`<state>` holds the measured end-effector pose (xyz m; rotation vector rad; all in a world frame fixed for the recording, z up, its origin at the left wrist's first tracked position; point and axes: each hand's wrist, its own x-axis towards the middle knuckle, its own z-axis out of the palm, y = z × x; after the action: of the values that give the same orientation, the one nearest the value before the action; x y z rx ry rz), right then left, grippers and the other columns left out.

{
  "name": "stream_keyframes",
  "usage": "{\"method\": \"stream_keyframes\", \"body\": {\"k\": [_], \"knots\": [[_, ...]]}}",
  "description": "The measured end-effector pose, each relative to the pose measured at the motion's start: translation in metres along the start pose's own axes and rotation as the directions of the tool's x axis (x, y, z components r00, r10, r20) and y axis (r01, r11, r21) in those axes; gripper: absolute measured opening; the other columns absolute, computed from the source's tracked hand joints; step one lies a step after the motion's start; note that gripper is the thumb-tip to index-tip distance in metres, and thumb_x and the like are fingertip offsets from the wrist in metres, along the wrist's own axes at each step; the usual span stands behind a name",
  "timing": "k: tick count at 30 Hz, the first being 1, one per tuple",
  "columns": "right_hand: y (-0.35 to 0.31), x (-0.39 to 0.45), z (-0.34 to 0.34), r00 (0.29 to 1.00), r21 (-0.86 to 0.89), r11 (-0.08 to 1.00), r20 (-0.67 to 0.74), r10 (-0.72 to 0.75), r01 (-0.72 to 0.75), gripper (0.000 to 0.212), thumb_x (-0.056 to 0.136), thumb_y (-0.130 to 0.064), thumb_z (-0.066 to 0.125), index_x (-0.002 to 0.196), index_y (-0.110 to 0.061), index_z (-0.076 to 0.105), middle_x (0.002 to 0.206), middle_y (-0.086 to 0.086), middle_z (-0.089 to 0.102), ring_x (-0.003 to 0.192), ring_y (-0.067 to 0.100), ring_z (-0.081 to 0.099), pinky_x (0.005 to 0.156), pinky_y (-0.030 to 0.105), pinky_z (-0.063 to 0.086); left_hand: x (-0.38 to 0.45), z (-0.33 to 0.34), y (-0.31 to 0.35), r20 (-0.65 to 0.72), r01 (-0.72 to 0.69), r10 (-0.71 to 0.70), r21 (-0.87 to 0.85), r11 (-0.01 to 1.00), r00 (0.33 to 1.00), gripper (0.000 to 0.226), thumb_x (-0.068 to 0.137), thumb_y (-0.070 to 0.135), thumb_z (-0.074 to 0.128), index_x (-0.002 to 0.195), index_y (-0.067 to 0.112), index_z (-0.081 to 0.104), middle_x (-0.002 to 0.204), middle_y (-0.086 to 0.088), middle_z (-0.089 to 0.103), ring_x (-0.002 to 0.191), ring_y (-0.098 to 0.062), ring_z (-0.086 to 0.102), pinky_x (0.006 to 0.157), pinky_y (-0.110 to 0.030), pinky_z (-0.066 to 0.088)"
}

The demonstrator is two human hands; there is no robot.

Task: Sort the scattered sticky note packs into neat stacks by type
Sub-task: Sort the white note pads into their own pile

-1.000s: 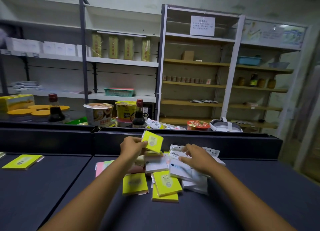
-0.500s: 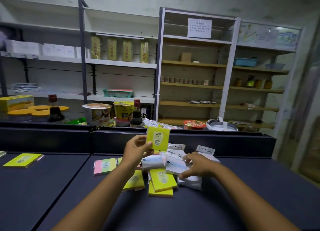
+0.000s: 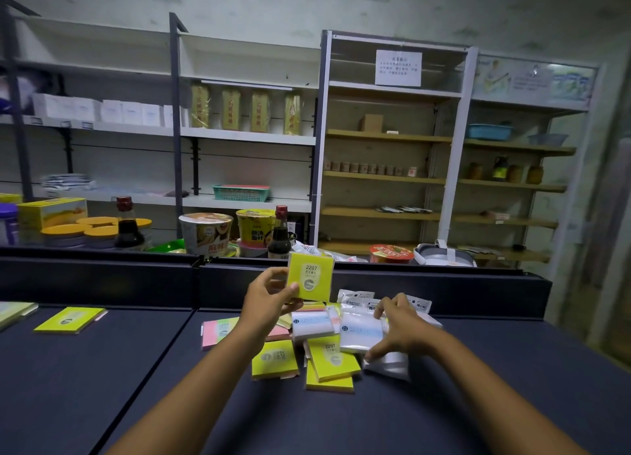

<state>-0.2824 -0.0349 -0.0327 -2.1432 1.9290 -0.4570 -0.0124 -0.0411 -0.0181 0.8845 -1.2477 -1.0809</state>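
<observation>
My left hand [image 3: 269,296] holds a yellow sticky note pack [image 3: 310,281] marked 2207 upright above the pile. Below it on the dark table [image 3: 102,386] lie more yellow packs [image 3: 275,359], a second yellow one [image 3: 333,360], a pink and green pack [image 3: 218,330] and white plastic-wrapped packs [image 3: 312,325]. My right hand [image 3: 397,328] rests on the white wrapped packs [image 3: 360,333] at the right of the pile, fingers pressing on them. A lone yellow pack [image 3: 70,319] lies far left on the table.
A raised dark ledge [image 3: 102,280] runs behind the table. Beyond it stand cup noodles [image 3: 205,232], soy sauce bottles [image 3: 280,236] and yellow-lidded tubs [image 3: 65,234]. Shelving [image 3: 386,137] fills the back wall. Another pale pack [image 3: 13,313] sits at the left edge.
My left hand has lifted the yellow pack off the pile and turned it upright, label facing me. My right hand stayed on the white packs, shifting slightly.
</observation>
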Motion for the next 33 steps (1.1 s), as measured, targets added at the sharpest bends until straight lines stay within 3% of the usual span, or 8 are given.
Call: {"method": "stream_keyframes", "body": {"k": [6, 11, 14, 18, 21, 24, 27, 33], "knots": [[-0.008, -0.011, 0.000, 0.992, 0.044, 0.998, -0.111, 0.053, -0.048, 0.080, 0.051, -0.038, 0.092, 0.109, -0.027, 0.038, 0.114, 0.001, 0.026, 0.106, 0.020, 0.038, 0.088, 0.029, 0.043, -0.007, -0.015, 0.010, 0.010, -0.013, 0.013, -0.016, 1.000, 1.000, 0.021, 0.093, 0.003, 0.061, 0.113, 0.007, 0.060, 0.108, -0.017, 0.069, 0.087, -0.031, 0.073, 0.067, -0.028, 0.060], [-0.020, -0.022, 0.006, 0.990, 0.193, 0.977, -0.087, 0.108, -0.090, 0.077, 0.060, -0.020, 0.090, 0.112, -0.024, 0.033, 0.114, 0.005, 0.039, 0.088, 0.015, 0.049, 0.061, 0.020, 0.040, -0.017, -0.034, 0.017, 0.022, -0.014, 0.014, -0.040, 0.999, 1.000, 0.020, 0.093, 0.002, 0.061, 0.112, 0.007, 0.060, 0.107, -0.018, 0.069, 0.088, -0.033, 0.072, 0.066, -0.027, 0.060], [-0.029, -0.024, 0.014, 0.987, 0.260, 0.963, -0.127, 0.102, -0.066, 0.077, 0.063, -0.014, 0.088, 0.115, -0.022, 0.031, 0.109, 0.001, 0.050, 0.084, 0.013, 0.051, 0.062, 0.019, 0.041, -0.021, -0.051, 0.021, 0.019, -0.014, 0.015, -0.044, 0.999, 1.000, 0.020, 0.093, 0.002, 0.060, 0.113, 0.006, 0.061, 0.106, -0.019, 0.069, 0.086, -0.031, 0.072, 0.068, -0.030, 0.061], [-0.053, -0.026, 0.020, 0.973, 0.372, 0.928, -0.217, 0.076, 0.010, 0.077, 0.064, -0.004, 0.088, 0.115, -0.024, 0.035, 0.106, -0.005, 0.043, 0.063, 0.008, 0.042, 0.059, 0.019, 0.042, -0.026, -0.075, 0.029, 0.024, -0.011, 0.012, -0.040, 0.999, 1.000, 0.021, 0.094, 0.002, 0.059, 0.114, 0.005, 0.060, 0.107, -0.019, 0.068, 0.090, -0.034, 0.071, 0.068, -0.030, 0.062], [-0.077, -0.034, 0.022, 0.958, 0.487, 0.869, -0.278, 0.064, 0.084, 0.075, 0.066, 0.002, 0.087, 0.115, -0.024, 0.037, 0.108, -0.004, 0.044, 0.051, 0.003, 0.050, 0.052, 0.018, 0.045, -0.031, -0.091, 0.036, 0.034, -0.007, 0.009, -0.065, 0.998, 0.999, 0.018, 0.094, 0.001, 0.058, 0.112, 0.007, 0.060, 0.107, -0.017, 0.069, 0.091, -0.033, 0.072, 0.069, -0.030, 0.062], [-0.105, -0.044, 0.024, 0.945, 0.553, 0.822, -0.320, 0.058, 0.137, 0.073, 0.070, 0.005, 0.083, 0.119, -0.026, 0.038, 0.117, -0.008, 0.046, 0.068, -0.006, 0.064, 0.056, 0.013, 0.049, -0.036, -0.107, 0.041, 0.041, -0.001, 0.004, -0.072, 0.997, 0.999, 0.017, 0.094, 0.001, 0.058, 0.110, 0.007, 0.060, 0.104, -0.015, 0.071, 0.085, -0.028, 0.073, 0.068, -0.030, 0.061], [-0.131, -0.053, 0.025, 0.931, 0.593, 0.786, -0.360, 0.065, 0.175, 0.074, 0.071, 0.008, 0.080, 0.123, -0.025, 0.038, 0.118, -0.012, 0.046, 0.079, -0.015, 0.062, 0.060, 0.009, 0.049, -0.044, -0.122, 0.046, 0.048, -0.004, 0.008, -0.085, 0.996, 0.999, 0.016, 0.094, 0.001, 0.059, 0.108, 0.009, 0.060, 0.103, -0.012, 0.071, 0.080, -0.019, 0.074, 0.063, -0.024, 0.059], [-0.173, -0.069, 0.031, 0.921, 0.617, 0.760, -0.384, 0.065, 0.204, 0.079, 0.073, 0.007, 0.078, 0.125, -0.035, 0.036, 0.119, -0.018, 0.050, 0.096, 0.011, 0.067, 0.073, 0.027, 0.060, -0.067, -0.156, 0.059, 0.010, -0.018, 0.019, -0.088, 0.996, 1.000, 0.018, 0.093, 0.003, 0.061, 0.108, 0.012, 0.060, 0.103, -0.011, 0.072, 0.089, -0.021, 0.073, 0.067, -0.026, 0.060]]}}
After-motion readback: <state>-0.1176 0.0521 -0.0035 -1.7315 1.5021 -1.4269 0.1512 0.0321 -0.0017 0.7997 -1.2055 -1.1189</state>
